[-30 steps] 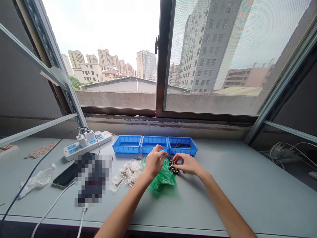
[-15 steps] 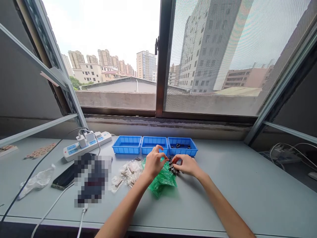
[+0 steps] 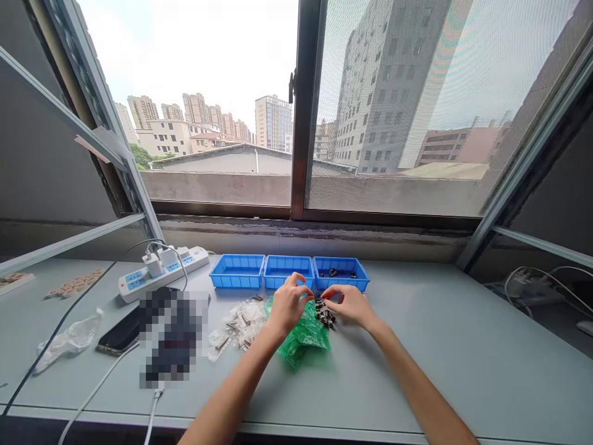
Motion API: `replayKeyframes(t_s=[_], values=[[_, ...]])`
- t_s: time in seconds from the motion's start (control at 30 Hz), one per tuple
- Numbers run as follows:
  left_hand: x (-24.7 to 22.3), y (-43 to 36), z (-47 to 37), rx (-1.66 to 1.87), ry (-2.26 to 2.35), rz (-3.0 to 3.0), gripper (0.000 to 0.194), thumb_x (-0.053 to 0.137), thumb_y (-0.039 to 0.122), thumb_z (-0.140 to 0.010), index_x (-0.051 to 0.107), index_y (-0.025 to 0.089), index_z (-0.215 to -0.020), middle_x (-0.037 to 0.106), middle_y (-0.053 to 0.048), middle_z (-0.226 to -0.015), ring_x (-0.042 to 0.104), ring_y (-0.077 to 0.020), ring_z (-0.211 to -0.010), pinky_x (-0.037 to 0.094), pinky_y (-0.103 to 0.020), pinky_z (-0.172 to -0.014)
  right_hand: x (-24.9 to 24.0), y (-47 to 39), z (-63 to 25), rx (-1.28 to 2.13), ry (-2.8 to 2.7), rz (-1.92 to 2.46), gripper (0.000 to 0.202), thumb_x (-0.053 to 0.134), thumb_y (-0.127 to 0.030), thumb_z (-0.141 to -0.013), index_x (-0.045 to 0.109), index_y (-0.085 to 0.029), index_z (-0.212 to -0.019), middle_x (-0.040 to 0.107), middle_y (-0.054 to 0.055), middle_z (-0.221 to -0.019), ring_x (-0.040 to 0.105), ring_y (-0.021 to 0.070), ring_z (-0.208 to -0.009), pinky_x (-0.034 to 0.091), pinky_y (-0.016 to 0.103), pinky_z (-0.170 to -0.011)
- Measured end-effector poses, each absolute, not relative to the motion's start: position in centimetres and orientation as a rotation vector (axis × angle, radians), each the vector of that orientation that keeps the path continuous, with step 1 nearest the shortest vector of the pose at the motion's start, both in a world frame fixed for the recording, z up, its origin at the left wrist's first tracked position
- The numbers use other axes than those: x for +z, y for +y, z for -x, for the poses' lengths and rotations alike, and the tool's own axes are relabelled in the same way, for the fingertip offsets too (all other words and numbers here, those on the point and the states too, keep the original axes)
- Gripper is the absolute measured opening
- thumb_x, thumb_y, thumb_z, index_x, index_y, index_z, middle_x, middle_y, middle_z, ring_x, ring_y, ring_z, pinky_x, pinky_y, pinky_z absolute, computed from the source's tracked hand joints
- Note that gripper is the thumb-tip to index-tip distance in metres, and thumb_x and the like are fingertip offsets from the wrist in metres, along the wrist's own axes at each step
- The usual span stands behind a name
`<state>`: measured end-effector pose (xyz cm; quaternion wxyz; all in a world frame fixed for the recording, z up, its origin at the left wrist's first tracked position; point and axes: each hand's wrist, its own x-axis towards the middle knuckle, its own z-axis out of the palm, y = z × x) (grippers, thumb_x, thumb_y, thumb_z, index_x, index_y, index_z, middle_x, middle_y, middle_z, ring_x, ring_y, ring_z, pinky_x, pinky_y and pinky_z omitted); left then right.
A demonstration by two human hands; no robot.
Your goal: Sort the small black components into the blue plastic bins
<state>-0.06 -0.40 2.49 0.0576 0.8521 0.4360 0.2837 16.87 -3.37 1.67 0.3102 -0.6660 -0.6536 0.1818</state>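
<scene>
My left hand (image 3: 289, 304) is over the left part of a green plastic bag (image 3: 306, 337), its fingers curled, with the fingertips too small to tell what they hold. Beside the bag's right edge my right hand (image 3: 347, 304) has thumb and index close together at a pile of small dark metal parts (image 3: 325, 314); whether it pinches one is unclear. Behind the hands stand three blue bins: the right bin (image 3: 341, 283) holds several small dark parts, while the middle bin (image 3: 288, 264) and left bin (image 3: 238, 280) show none.
Small clear packets (image 3: 243, 321) lie left of the green bag. Farther left are a white power strip (image 3: 164, 272), a black phone (image 3: 121, 330), a blurred dark object (image 3: 173, 340), cables and a crumpled plastic bag (image 3: 71, 339). A window frame rises behind the table.
My right hand has shifted slightly up and away from the dark parts, so more of the pile shows. The left hand has hardly moved.
</scene>
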Motion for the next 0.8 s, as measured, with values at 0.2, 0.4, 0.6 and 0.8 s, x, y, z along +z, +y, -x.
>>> replayKeyframes(t_s=[0.2, 0.4, 0.6, 0.8], values=[[2.4, -0.4, 0.1, 0.874, 1.280, -2.589, 0.007, 0.069, 0.026, -0.073, 0.070, 0.023, -0.067, 0.059, -0.001, -0.100, 0.058, -0.0147, -0.086, 0.049, -0.027, -0.074, 1.6, -2.7, -16.9, 0.765, -1.407, 1.423, 0.029, 0.058, -0.040, -0.061, 0.069, -0.019, -0.079, 0.069, 0.004, -0.085, 0.049, 0.0087, -0.044, 0.039, 0.024, -0.043], [2.6, -0.6, 0.1, 0.990, 1.245, -2.584, 0.018, 0.066, 0.037, -0.074, 0.068, 0.021, -0.065, 0.059, -0.002, -0.097, 0.059, -0.0154, -0.084, 0.050, -0.027, -0.072, 1.9, -2.9, -16.4, 0.965, -1.332, 1.310, 0.035, 0.065, -0.045, -0.058, 0.072, -0.017, -0.078, 0.062, 0.000, -0.054, 0.044, 0.0082, -0.040, 0.037, 0.024, -0.041], [2.7, -0.6, 0.1, 1.076, 1.261, -2.551, 0.010, 0.062, 0.032, -0.079, 0.068, 0.024, -0.079, 0.058, 0.000, -0.096, 0.059, -0.0124, -0.081, 0.049, -0.023, -0.069, 2.2, -3.0, -16.3, 1.040, -1.251, 1.246, 0.037, 0.070, -0.048, -0.054, 0.071, -0.017, -0.075, 0.062, -0.001, -0.057, 0.040, 0.0060, -0.040, 0.035, 0.023, -0.041], [2.6, -0.7, 0.0, 1.124, 1.181, -2.529, 0.013, 0.056, 0.025, -0.084, 0.066, 0.024, -0.093, 0.057, 0.000, -0.097, 0.060, -0.0095, -0.076, 0.049, -0.019, -0.064, 2.5, -3.3, -16.2, 1.129, -1.210, 1.207, 0.040, 0.074, -0.046, -0.052, 0.067, -0.018, -0.080, 0.067, 0.001, -0.073, 0.039, 0.0037, -0.040, 0.032, 0.022, -0.041]])
